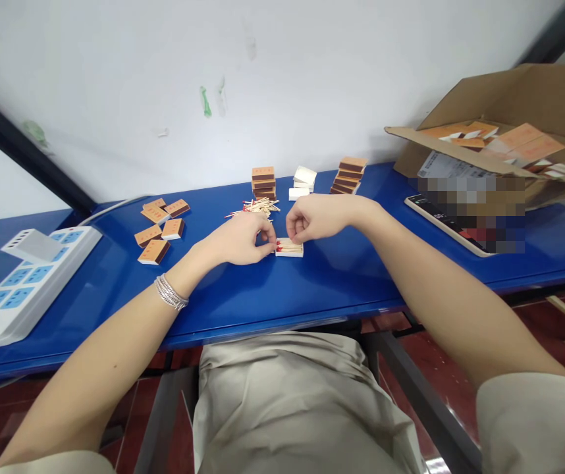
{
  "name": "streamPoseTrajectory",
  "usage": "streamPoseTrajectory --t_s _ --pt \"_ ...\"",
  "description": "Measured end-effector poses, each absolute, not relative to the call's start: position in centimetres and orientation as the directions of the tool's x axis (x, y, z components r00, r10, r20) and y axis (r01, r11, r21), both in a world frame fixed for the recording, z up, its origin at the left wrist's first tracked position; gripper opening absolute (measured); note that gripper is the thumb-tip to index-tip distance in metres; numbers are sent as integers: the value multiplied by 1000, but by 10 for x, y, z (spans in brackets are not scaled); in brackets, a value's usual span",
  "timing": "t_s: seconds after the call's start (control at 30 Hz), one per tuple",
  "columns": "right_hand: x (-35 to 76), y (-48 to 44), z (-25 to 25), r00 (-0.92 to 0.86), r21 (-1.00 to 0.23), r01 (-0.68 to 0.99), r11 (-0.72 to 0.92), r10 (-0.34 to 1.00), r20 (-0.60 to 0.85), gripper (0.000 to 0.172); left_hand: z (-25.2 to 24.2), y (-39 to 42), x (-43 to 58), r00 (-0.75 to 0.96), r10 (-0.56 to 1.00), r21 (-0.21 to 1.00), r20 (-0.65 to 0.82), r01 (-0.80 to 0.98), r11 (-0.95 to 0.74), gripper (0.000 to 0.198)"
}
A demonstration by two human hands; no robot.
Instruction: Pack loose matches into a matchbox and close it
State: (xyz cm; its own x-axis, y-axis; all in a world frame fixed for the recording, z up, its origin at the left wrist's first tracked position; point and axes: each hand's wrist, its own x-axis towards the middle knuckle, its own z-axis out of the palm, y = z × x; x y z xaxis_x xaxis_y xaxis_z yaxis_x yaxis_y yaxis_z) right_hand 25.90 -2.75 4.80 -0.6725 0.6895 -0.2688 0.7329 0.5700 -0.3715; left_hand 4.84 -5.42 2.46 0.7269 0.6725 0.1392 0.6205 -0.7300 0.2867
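Observation:
A small white matchbox tray (290, 252) with red-tipped matches (290, 246) lying in it sits on the blue table between my hands. My left hand (245, 238) is at the tray's left end, thumb and forefinger closed close to the match heads. Over the tray's right back corner, my right hand (315, 217) has its fingers curled in a pinch. What either hand holds, if anything, is too small to make out. Just behind my left hand lies a loose pile of matches (261, 207), partly covered by it.
Stacked matchboxes (263, 176) stand at the back beside white trays (305, 176) and another matchbox stack (349, 174). Several matchboxes (155, 251) are scattered left, near a power strip (16, 289). A phone (443, 220) and an open cardboard box (504, 99) are at right.

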Motion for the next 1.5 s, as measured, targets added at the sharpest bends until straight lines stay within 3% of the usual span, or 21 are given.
streamPoseTrajectory --t_s 0.53,0.8,1.03,1.13,1.3,1.5 --pt "246 -36 44 -734 -398 670 627 638 -231 20 23 -50 44 725 666 306 178 602 -737 15" --pt "247 -40 50 -692 -373 712 595 683 -231 16 37 -48 31 718 696 246 -13 677 -694 25" --pt "250 -39 51 -648 -351 757 551 702 -294 17 42 -46 26 736 661 292 -145 670 -682 14" --pt "253 -36 50 -663 -367 742 562 696 -275 27 42 -46 26 738 656 308 -159 669 -677 11" --pt "253 -33 45 -667 -334 738 586 708 -231 63 40 -47 27 734 662 301 -149 672 -677 12" --pt "248 -36 44 -672 -321 738 593 686 -278 52 40 -46 25 731 673 266 -115 675 -688 12"
